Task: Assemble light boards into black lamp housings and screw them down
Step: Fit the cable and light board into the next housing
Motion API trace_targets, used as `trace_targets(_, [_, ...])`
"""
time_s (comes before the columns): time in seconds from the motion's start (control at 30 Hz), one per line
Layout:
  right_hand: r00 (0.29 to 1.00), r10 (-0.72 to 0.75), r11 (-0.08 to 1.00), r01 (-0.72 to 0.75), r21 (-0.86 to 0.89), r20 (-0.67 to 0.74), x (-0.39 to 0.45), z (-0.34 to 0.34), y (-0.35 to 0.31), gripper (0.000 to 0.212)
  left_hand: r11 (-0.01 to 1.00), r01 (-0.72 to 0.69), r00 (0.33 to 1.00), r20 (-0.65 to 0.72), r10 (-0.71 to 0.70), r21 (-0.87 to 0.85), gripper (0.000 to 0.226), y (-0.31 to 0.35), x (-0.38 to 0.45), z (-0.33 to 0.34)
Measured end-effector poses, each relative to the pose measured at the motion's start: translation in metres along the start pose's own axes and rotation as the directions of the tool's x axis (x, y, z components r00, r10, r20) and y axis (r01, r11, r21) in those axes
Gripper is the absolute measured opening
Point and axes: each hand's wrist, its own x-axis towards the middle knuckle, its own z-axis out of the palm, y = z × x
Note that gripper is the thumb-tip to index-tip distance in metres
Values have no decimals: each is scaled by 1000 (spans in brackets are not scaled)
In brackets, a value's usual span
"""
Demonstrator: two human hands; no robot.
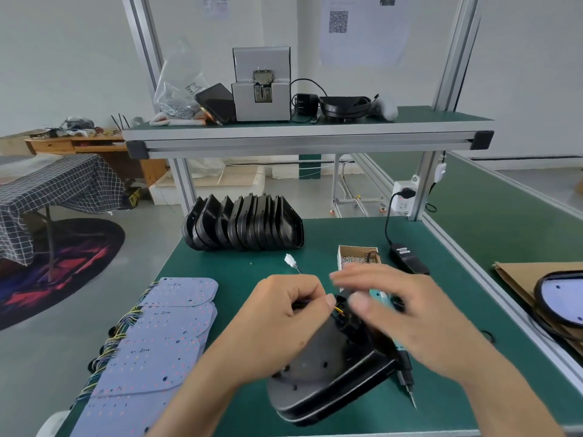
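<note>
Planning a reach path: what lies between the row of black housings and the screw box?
In the head view, only a white connector on bare green mat, between housings and box.

Dark green matte desk (239, 272); glossy black plastic lamp housings (243, 227); pale lilac light boards (164, 335) speckled red; navy white-checked cloth (60, 197), left.

An assembly workshop: green-matted workbench (239, 272), aluminium frame shelf (303, 138), stacked black housings (244, 227)

Things on the table

Light boards (164, 339) lie left, housings (243, 225) stand behind, screw box (358, 257) sits right of them.
</note>
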Motion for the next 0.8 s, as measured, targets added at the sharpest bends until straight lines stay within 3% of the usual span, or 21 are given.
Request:
trace_targets(0.07, [995, 27, 996, -19, -84, 95, 10, 3, -9, 11, 1000, -4, 1000, -5, 4, 3, 31, 1, 2, 2])
trace_targets(0.27, [989, 92, 984, -74, -159, 112, 13, 1, -12, 7, 1000, -21, 995, -98, 20, -6, 31, 3, 0, 5])
trace_targets(0.37, [983, 155, 964, -129, -232, 98, 10, -1, -8, 12, 999, -27, 994, -112, 21, -45, 32, 4, 1, 6])
trace_targets(0.8, [978, 201, 977, -197, -87, 47, -6, -2, 8, 36, 996, -49, 993, -111, 41, -69, 33, 2, 5, 16])
